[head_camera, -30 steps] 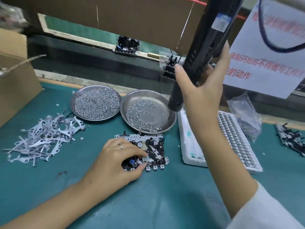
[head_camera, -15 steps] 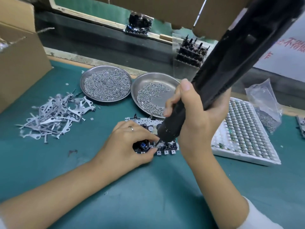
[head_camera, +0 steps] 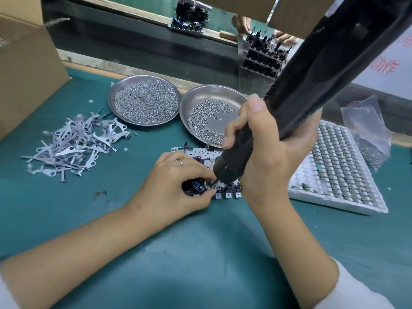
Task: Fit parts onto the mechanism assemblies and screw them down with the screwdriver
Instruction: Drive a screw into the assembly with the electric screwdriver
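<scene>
Fingers (head_camera: 236, 128) of the right hand (head_camera: 274, 157) are wrapped round the black barrel of the electric screwdriver (head_camera: 312, 81), which tilts up and to the right; its bit tip meets the mechanism assembly (head_camera: 207, 161) near that part's front edge. The left hand (head_camera: 171, 188) lies over the left half of the assembly, fingertips (head_camera: 210, 194) pinched together on it just beside the bit; a ring sits on one finger. The assembly lies flat on the green surface (head_camera: 200, 253). Behind it stand two round metal dishes: the left dish (head_camera: 145, 101) heaped with screws, the right dish (head_camera: 214, 114) partly filled. A loose pile of flat metal levers (head_camera: 75, 143) lies to the left, near a cardboard box (head_camera: 24, 70). To the right is a white compartment tray (head_camera: 338, 175), with a clear plastic bag (head_camera: 365, 130) beyond it.
</scene>
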`<control>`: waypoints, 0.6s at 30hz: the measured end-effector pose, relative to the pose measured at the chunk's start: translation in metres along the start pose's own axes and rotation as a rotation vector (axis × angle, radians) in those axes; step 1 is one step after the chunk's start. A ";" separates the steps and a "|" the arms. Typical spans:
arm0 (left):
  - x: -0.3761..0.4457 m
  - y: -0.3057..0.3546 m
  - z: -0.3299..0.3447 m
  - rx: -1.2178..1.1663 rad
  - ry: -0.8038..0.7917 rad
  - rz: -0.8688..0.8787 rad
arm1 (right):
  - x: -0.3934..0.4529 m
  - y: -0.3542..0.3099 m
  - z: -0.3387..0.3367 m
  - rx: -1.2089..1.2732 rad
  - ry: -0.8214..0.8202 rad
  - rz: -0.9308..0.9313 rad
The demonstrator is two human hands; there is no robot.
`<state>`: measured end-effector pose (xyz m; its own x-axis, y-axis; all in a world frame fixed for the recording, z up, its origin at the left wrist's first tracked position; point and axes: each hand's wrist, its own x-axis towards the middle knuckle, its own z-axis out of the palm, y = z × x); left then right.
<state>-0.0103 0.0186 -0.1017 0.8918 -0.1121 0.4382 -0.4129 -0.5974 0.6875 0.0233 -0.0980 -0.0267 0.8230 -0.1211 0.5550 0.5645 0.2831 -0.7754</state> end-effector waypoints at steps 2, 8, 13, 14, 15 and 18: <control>0.000 0.000 0.000 0.005 0.002 0.009 | -0.001 0.001 0.000 0.005 -0.006 -0.006; 0.000 0.000 0.000 0.009 0.006 0.007 | -0.001 0.004 0.000 -0.001 -0.018 -0.015; 0.000 0.000 0.000 0.003 0.007 0.004 | -0.001 0.005 0.001 -0.004 -0.026 -0.031; 0.001 0.001 0.000 0.004 0.007 0.004 | -0.001 0.005 0.001 -0.004 -0.027 -0.034; 0.001 0.001 0.000 0.003 0.006 0.003 | -0.002 0.006 0.001 -0.003 -0.030 -0.034; 0.000 0.001 0.000 0.000 0.003 0.002 | -0.003 0.006 0.001 -0.004 -0.037 -0.035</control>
<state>-0.0105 0.0182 -0.1004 0.8903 -0.1114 0.4415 -0.4151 -0.5972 0.6863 0.0240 -0.0953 -0.0326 0.7999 -0.0951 0.5925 0.5931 0.2758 -0.7564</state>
